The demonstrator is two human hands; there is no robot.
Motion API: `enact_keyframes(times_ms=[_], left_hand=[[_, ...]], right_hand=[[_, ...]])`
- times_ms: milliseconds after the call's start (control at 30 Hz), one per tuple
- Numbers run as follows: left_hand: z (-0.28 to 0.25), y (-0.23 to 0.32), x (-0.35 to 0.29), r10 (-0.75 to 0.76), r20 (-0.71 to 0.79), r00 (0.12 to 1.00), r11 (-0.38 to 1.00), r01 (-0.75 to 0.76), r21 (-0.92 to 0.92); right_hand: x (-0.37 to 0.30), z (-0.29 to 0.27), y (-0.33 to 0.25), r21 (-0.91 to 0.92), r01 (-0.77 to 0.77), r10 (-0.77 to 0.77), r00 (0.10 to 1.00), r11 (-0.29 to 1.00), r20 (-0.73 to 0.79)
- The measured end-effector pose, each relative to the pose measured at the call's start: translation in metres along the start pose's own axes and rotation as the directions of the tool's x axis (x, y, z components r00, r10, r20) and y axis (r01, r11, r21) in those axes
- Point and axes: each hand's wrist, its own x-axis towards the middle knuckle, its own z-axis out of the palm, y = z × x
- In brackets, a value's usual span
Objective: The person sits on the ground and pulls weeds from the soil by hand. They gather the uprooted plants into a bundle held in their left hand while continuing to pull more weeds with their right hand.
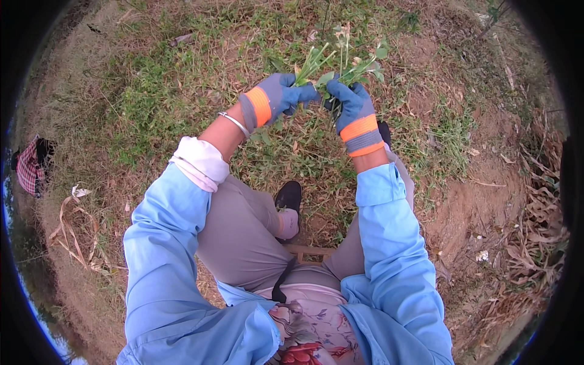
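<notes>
Over grass, the right hand has its fingers closed on the leafy bunch and the left hand pinches the smaller bunch, these 2 being judged light, pliant and easily bruised, best taken low, below the leaves.

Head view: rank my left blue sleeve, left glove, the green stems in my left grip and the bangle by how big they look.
Largest to smallest:
1. Left blue sleeve
2. Left glove
3. Green stems
4. Bangle

The sleeve's nearness to the camera enlarges it.
</notes>
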Motion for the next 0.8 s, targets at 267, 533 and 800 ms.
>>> enact_keyframes(times_ms=[267,533,800], left_hand=[[-0.003,-0.008,0.007,-0.037,-0.059,0.998,0.993,0.030,-0.114],[-0.003,-0.001,0.003,-0.076,-0.120,0.990,0.989,0.060,-0.134],[-0.010,-0.020,0.007,0.173,-0.010,0.985,0.985,-0.173,-0.003]], right_hand=[[-0.005,0.005,0.002,-0.089,0.054,-0.050,0.997,0.995,0.051],[-0.006,0.005,0.009,-0.080,0.023,-0.011,0.988,0.996,0.152],[-0.003,0.005,0.012,-0.028,-0.006,0.010,0.987,1.000,0.163]])
